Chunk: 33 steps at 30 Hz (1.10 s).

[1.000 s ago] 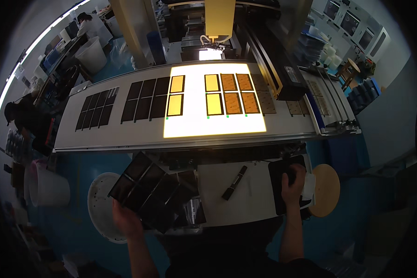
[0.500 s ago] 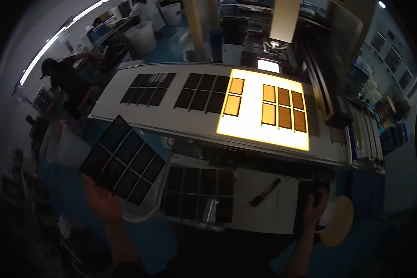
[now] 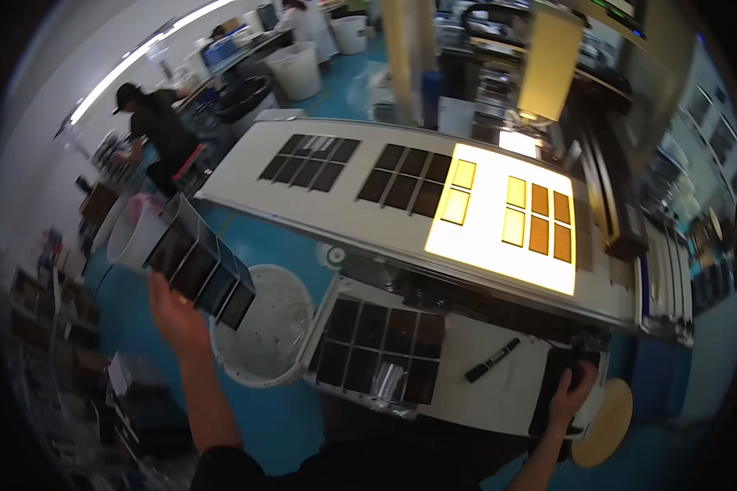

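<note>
Past the left edge of the small desk (image 3: 458, 401), the left hand (image 3: 178, 317) holds up a dark gridded sheet (image 3: 198, 266) by its near left corner, thumb and fingers pinching it; from this view the sheet overlaps the rim of a white tub (image 3: 262, 344) on the blue floor (image 3: 278, 417). At the desk's right edge the right hand (image 3: 571, 394) curves around a dark mouse (image 3: 578, 376) on a black pad (image 3: 546, 413), thumb on one side and fingers on the other; I cannot tell whether those fingers are spread. More gridded sheets (image 3: 360, 344) fill the desk's left end, and a black marker (image 3: 492, 360) lies slantwise near the pad.

Beyond the desk's far edge runs a long pale table (image 3: 237, 176). Dark panels (image 3: 311, 161) lie toward its left end; a bright patch (image 3: 483, 245) reaches almost to its near edge, with yellow and orange panes (image 3: 539, 221) in it. Past its left end is a co-worker in a dark cap (image 3: 128, 96), with white bins (image 3: 295, 72) farther back; a round wooden stool (image 3: 604, 425) stands by the desk's near right corner
</note>
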Each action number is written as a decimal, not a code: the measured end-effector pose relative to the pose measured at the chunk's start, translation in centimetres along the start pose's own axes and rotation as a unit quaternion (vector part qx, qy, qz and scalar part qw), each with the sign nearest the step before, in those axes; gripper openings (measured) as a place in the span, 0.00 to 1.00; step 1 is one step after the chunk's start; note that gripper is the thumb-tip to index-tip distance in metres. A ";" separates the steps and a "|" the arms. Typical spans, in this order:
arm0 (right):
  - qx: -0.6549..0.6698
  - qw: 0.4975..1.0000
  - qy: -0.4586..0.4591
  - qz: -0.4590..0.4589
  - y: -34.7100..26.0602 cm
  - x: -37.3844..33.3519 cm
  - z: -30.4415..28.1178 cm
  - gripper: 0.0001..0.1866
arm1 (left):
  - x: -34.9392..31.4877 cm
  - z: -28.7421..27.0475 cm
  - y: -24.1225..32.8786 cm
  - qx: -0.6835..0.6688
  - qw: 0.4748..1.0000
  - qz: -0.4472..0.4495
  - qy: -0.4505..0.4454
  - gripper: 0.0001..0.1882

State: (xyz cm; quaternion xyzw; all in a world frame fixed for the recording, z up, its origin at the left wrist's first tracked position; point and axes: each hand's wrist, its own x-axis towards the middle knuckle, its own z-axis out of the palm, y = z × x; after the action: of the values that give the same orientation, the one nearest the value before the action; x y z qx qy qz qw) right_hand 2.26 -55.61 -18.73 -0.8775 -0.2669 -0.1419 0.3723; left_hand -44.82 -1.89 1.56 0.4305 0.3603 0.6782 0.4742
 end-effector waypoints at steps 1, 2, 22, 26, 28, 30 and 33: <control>0.006 0.999 0.040 0.003 -0.3 0.1 -0.1 0.19 | -0.3 0.0 0.3 -0.002 0.999 -0.016 -0.049 0.31; 0.017 1.000 0.004 -0.011 -0.6 0.3 -0.1 0.19 | -0.7 0.1 0.5 -0.011 0.996 -0.009 -0.087 0.32; 0.038 0.998 0.046 0.005 -1.8 0.7 -0.9 0.20 | -2.7 1.0 0.3 0.007 0.989 -0.053 -0.135 0.35; 0.030 0.999 0.021 -0.011 -1.7 0.7 -0.9 0.22 | -2.9 1.1 0.5 -0.003 0.990 -0.027 -0.140 0.33; 0.033 0.998 0.045 0.003 -1.6 0.7 -0.9 0.21 | -3.2 1.1 0.2 0.012 0.993 -0.049 -0.110 0.32; 0.037 0.999 0.037 0.011 -1.6 0.6 -0.9 0.20 | -3.2 1.1 0.2 0.024 0.997 -0.042 -0.063 0.31; 0.023 0.999 0.045 -0.003 -1.7 0.6 -0.9 0.20 | -3.0 0.7 0.1 -0.007 0.985 -0.058 -0.162 0.32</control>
State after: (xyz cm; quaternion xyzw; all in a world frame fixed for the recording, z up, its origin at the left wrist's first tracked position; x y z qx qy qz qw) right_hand 1.76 -55.07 -16.85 -0.8605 -0.2559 -0.1758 0.4039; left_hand -43.68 -4.72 1.22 0.5101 0.2983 0.5735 0.5674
